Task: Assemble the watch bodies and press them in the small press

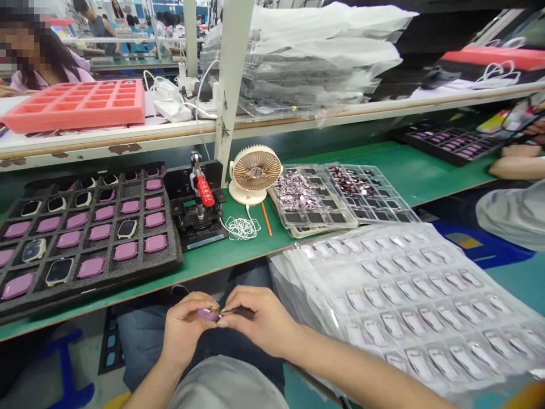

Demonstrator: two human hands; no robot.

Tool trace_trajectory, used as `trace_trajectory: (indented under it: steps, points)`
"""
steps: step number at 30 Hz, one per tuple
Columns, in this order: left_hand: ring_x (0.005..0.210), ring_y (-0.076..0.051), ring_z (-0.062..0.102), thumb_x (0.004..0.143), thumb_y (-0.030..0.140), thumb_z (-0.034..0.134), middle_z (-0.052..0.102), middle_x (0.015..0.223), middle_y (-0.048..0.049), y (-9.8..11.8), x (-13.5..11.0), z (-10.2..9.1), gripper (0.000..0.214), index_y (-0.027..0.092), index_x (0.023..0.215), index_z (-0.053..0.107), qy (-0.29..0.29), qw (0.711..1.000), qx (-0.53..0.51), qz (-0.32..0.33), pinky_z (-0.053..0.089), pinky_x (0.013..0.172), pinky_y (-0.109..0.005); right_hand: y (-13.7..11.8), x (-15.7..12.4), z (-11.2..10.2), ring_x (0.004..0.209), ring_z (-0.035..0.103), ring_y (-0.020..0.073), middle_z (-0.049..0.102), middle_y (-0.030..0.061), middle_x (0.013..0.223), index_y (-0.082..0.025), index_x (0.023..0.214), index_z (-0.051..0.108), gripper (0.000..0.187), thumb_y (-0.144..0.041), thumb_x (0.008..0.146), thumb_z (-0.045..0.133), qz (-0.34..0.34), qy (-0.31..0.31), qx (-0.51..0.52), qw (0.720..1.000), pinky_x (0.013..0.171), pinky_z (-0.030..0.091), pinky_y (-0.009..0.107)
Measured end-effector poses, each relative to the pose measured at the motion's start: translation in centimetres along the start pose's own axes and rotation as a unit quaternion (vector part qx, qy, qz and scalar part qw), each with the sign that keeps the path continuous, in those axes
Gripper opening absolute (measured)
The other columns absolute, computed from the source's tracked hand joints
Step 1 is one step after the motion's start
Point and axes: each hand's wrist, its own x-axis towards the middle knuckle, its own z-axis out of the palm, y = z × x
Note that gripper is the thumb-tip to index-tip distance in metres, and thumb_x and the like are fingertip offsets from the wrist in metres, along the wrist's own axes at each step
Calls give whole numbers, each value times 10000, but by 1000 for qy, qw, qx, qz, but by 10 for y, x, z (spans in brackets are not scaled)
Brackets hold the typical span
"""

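Note:
Above my lap, my left hand (187,324) grips a small purple watch case (207,314) between thumb and fingers. My right hand (259,318) is closed on a slim dark tool (243,311), whose kind I cannot make out. Its tip end meets the right side of the watch case, and both hands' fingertips nearly touch there. Fingers hide much of both pieces. Beyond my left hand, a black foam tray (100,284) holds purple watch cases and several watches with dark screens. Right of my hands lies a clear blister tray (361,272) with rows of small parts under plastic film.
A black press fixture with a red-handled toggle clamp (205,192), a cream fan (255,173) with coiled cable, and an orange stick (266,218) stand on the green bench (238,250). Clear trays (313,217) hold loose small parts. A co-worker's arm (517,166) is at right.

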Motion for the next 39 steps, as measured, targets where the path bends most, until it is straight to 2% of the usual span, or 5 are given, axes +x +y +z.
trace_trajectory:
  steps: [5, 13, 19, 26, 39]
  points:
    - [848, -295, 636, 655, 285, 980, 790, 746, -94, -1, 5, -3, 200, 311, 825, 877, -70, 995, 53, 35, 534, 813, -453, 4, 8, -4, 625, 466, 97, 646, -51, 800, -209, 976, 745, 533, -476, 596, 1007, 139, -50, 106, 983, 544, 346, 210]
    - [810, -297, 596, 635, 341, 983, 757, 660, -81, -7, -1, 1, 141, 316, 702, 862, -139, 987, 77, -18, 453, 1031, -557, 6, -15, 0, 574, 328, 69, 619, -54, 718, -155, 972, 804, 583, -614, 637, 935, 168, -135, 266, 940, 512, 248, 226]
    - [940, -254, 670, 665, 415, 968, 736, 880, -53, -20, -1, 40, 480, 268, 1099, 824, -45, 962, -79, -259, 563, 1001, -491, 8, -62, -46, 611, 487, 99, 610, -45, 679, -163, 876, 798, 513, -663, 917, 689, 215, -3, -8, 976, 568, 365, 217]
    - [826, -184, 658, 820, 303, 869, 661, 905, -47, -31, 11, 56, 407, 208, 1199, 753, -19, 896, -171, -409, 605, 721, -323, 34, -124, -160, 1034, 723, 300, 750, 179, 1112, -122, 1106, 765, 300, -320, 1053, 548, 467, 208, -486, 709, 848, 490, 333]
    - [943, -215, 687, 819, 312, 882, 746, 1110, -163, -44, 4, 44, 420, 131, 1188, 793, -40, 908, -118, -401, 583, 773, -304, 68, -141, -174, 1031, 722, 305, 705, 139, 1225, -182, 1171, 758, 349, -447, 981, 633, 505, 219, -467, 692, 756, 465, 327]
